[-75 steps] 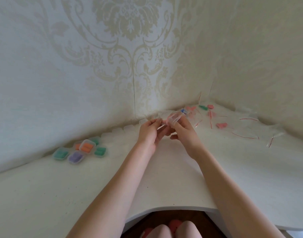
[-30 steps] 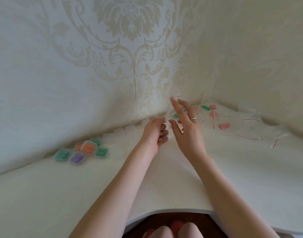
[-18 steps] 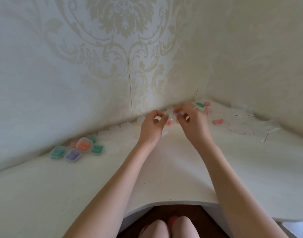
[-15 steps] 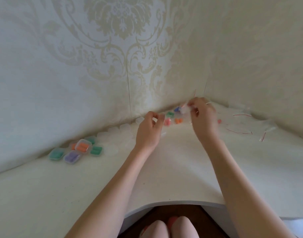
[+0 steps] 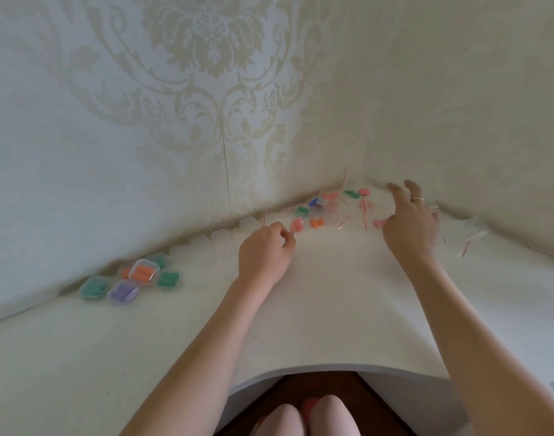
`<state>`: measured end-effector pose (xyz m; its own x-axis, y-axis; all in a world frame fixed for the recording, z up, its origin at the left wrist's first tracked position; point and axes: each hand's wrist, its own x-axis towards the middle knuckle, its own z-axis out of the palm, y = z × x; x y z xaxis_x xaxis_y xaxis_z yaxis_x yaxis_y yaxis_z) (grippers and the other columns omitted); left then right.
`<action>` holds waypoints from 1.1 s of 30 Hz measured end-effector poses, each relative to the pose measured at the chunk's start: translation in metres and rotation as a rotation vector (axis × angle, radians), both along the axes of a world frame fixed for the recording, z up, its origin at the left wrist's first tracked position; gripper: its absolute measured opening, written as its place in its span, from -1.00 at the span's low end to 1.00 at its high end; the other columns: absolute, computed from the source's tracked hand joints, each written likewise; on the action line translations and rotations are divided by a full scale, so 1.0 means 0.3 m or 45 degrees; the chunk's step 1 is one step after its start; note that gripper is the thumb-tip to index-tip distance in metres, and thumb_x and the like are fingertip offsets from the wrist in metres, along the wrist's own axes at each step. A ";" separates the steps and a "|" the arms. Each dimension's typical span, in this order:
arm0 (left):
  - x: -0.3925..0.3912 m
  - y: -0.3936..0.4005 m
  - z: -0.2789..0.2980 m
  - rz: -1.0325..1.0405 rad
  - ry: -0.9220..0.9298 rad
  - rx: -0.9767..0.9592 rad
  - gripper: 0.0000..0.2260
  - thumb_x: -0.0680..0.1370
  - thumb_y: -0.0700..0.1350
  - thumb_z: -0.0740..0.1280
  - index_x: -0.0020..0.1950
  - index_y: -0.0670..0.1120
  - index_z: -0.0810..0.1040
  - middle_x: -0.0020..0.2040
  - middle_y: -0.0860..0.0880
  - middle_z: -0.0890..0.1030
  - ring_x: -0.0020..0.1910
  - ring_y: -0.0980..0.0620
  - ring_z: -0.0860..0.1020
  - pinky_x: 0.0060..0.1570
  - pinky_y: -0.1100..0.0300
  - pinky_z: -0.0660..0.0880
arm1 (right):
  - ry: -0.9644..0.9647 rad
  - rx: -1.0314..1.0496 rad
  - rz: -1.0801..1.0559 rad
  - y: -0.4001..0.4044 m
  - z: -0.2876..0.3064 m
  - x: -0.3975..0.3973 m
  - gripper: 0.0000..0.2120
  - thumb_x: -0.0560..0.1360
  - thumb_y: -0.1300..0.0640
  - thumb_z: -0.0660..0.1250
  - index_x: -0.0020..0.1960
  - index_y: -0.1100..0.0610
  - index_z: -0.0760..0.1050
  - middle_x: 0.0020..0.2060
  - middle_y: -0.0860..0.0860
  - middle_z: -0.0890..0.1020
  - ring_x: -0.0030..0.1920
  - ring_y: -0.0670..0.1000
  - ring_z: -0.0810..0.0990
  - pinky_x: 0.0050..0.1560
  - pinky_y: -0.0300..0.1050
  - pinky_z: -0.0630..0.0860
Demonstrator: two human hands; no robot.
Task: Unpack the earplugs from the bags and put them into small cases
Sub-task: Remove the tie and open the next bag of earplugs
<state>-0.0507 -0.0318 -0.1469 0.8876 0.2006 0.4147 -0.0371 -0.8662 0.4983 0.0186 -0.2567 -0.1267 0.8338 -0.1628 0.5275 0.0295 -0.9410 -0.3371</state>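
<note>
My left hand (image 5: pixel 266 251) rests on the white table (image 5: pixel 332 309) with its fingers curled shut, thumb against forefinger; whatever is inside is hidden. Its fingertips are next to a pink earplug pair (image 5: pixel 296 225) in a clear bag. More bagged earplugs lie in the corner: green (image 5: pixel 302 210), blue (image 5: pixel 315 201), orange (image 5: pixel 316 222). My right hand (image 5: pixel 410 221) hovers open and blurred, fingers spread, over the right part of that pile, holding nothing. Filled small cases sit at the left: orange (image 5: pixel 142 272), teal (image 5: pixel 93 287), purple (image 5: pixel 123 292), green (image 5: pixel 168 278).
A row of empty clear cases (image 5: pixel 219 236) runs along the foot of the patterned wall. Flat empty bags with red zip strips (image 5: pixel 470 237) lie at the far right. Walls close the table in at back and right. My knees show under the curved front edge.
Both hands were together on a clear bag; my right hand then swung right toward the corner and opened, now holding nothing. My left hand stayed curled shut in place.
</note>
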 end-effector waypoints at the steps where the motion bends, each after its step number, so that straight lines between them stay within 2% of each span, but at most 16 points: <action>1: 0.000 0.004 -0.002 0.023 -0.006 -0.002 -0.77 0.61 -0.01 0.17 0.03 -0.10 0.56 -0.26 -0.02 0.50 -0.16 -0.09 0.54 -0.29 0.15 0.29 | 0.015 -0.060 -0.009 0.024 0.003 -0.013 -0.56 0.48 0.24 0.26 0.34 0.00 0.43 0.39 0.06 0.38 0.21 0.19 0.48 0.18 0.01 0.24; 3: -0.004 0.010 -0.006 0.060 -0.022 0.021 -0.78 0.61 -0.06 0.16 0.02 -0.12 0.56 -0.21 -0.06 0.56 -0.16 -0.10 0.54 -0.28 0.16 0.28 | 0.084 -0.190 0.000 0.085 0.010 -0.046 -0.63 0.48 0.27 0.19 0.18 -0.03 0.56 0.26 0.01 0.52 0.19 0.11 0.47 0.12 -0.03 0.18; 5: -0.014 0.010 -0.005 0.067 -0.042 0.006 -0.79 0.60 -0.09 0.16 0.02 -0.14 0.56 -0.20 -0.08 0.58 -0.18 -0.10 0.53 -0.29 0.16 0.27 | 0.114 -0.232 0.177 0.155 0.008 -0.081 -0.61 0.47 0.29 0.16 0.10 -0.07 0.60 0.18 -0.05 0.59 0.22 0.05 0.43 0.14 -0.04 0.17; 8: -0.022 0.016 0.025 0.091 -0.096 -0.092 -0.80 0.59 -0.11 0.18 0.03 -0.14 0.57 -0.21 -0.05 0.58 -0.16 -0.10 0.55 -0.28 0.16 0.29 | 0.202 0.031 0.730 0.251 -0.013 -0.136 -0.62 0.50 0.26 0.19 0.19 -0.06 0.58 0.26 -0.07 0.56 0.33 0.00 0.36 0.32 -0.10 0.19; 10: -0.012 0.034 0.059 0.123 -0.072 -0.101 -0.79 0.58 -0.12 0.19 0.06 -0.13 0.59 -0.07 -0.09 0.63 -0.04 -0.13 0.57 -0.22 0.14 0.36 | 0.313 0.013 0.918 0.295 -0.029 -0.153 -0.64 0.55 0.11 0.24 0.33 -0.08 0.46 0.36 -0.08 0.45 0.40 0.00 0.29 0.37 -0.10 0.17; 12: -0.014 0.063 0.097 0.146 0.007 -0.076 -0.79 0.57 -0.12 0.18 0.04 -0.12 0.59 -0.02 -0.08 0.63 -0.01 -0.13 0.56 -0.19 0.16 0.38 | 0.331 -0.234 0.879 0.335 -0.044 -0.145 -0.58 0.57 -0.07 0.22 0.43 -0.12 0.33 0.41 -0.11 0.38 0.43 0.01 0.23 0.37 -0.06 0.12; 14: -0.030 0.095 0.117 0.143 0.040 -0.047 -0.80 0.56 -0.13 0.20 0.02 -0.11 0.60 -0.01 -0.07 0.63 0.01 -0.13 0.56 -0.14 0.13 0.44 | 0.311 -0.457 0.793 0.365 -0.052 -0.131 -0.56 0.60 -0.11 0.15 0.46 -0.14 0.26 0.43 -0.11 0.35 0.44 0.03 0.21 0.35 -0.04 0.09; 16: -0.060 0.111 0.111 0.109 0.012 -0.001 -0.80 0.54 -0.15 0.21 0.04 -0.09 0.61 -0.01 -0.07 0.64 0.02 -0.12 0.56 -0.07 0.10 0.46 | 0.356 -0.454 0.770 0.379 -0.064 -0.117 -0.58 0.61 -0.10 0.14 0.45 -0.14 0.27 0.43 -0.08 0.36 0.44 0.04 0.21 0.36 -0.04 0.08; 19: -0.093 0.113 0.069 0.034 -0.007 -0.006 -0.79 0.54 -0.13 0.24 0.10 -0.03 0.61 -0.14 0.01 0.62 -0.06 -0.07 0.57 -0.16 0.14 0.42 | 0.380 -0.177 0.833 0.379 -0.087 -0.106 -0.61 0.57 -0.02 0.25 0.38 -0.06 0.37 0.36 0.00 0.43 0.39 0.05 0.29 0.28 -0.12 0.17; 22: -0.088 0.117 0.023 -0.055 -0.029 -0.230 -0.84 0.55 -0.07 0.27 0.00 -0.04 0.63 -0.42 0.08 0.45 -0.39 0.05 0.45 -0.39 0.19 0.27 | 0.273 0.381 0.945 0.375 -0.106 -0.117 -0.62 0.50 0.20 0.34 0.30 0.08 0.42 0.18 -0.05 0.51 0.21 0.02 0.45 -0.01 -0.34 0.34; 23: -0.082 0.119 0.018 -0.074 -0.041 -0.326 -0.83 0.56 -0.04 0.27 -0.03 -0.06 0.63 -0.44 0.07 0.44 -0.42 0.07 0.42 -0.40 0.18 0.25 | 0.233 0.602 0.981 0.375 -0.102 -0.129 -0.63 0.48 0.28 0.35 0.27 0.11 0.44 0.11 -0.10 0.52 0.16 -0.01 0.49 -0.06 -0.39 0.39; 25: -0.069 0.126 0.028 -0.109 -0.054 -0.509 -0.76 0.58 0.03 0.25 -0.06 -0.08 0.64 -0.38 0.04 0.52 -0.35 0.08 0.47 -0.35 0.19 0.31 | 0.185 0.913 1.079 0.378 -0.085 -0.156 -0.64 0.44 0.38 0.34 0.18 0.11 0.49 0.04 -0.15 0.55 0.09 -0.05 0.55 -0.01 -0.39 0.47; 27: -0.058 0.131 0.045 -0.157 -0.010 -0.643 -0.69 0.60 0.06 0.22 -0.09 -0.11 0.64 -0.38 0.05 0.53 -0.36 0.09 0.48 -0.33 0.21 0.34 | 0.178 1.044 1.161 0.389 -0.072 -0.175 -0.64 0.41 0.42 0.34 0.09 0.07 0.51 0.02 -0.11 0.60 0.07 -0.07 0.59 0.06 -0.32 0.51; 30: -0.059 0.134 0.065 -0.319 0.189 -0.904 -0.67 0.61 0.07 0.20 -0.18 -0.09 0.61 -0.57 0.10 0.27 -0.57 0.09 0.27 -0.51 0.24 0.18 | 0.192 1.126 1.239 0.407 -0.063 -0.190 -0.69 0.42 0.43 0.37 0.08 0.15 0.52 -0.01 -0.04 0.64 0.07 -0.07 0.63 0.12 -0.24 0.53; 33: -0.076 0.138 0.092 -0.434 0.385 -1.157 -0.70 0.60 0.07 0.23 -0.27 0.01 0.59 -0.48 0.06 0.14 -0.55 0.12 0.15 -0.55 0.34 0.04 | 0.162 1.106 1.272 0.409 -0.057 -0.198 -0.71 0.42 0.39 0.40 0.11 0.19 0.51 0.02 0.01 0.65 0.10 -0.06 0.62 0.21 -0.18 0.50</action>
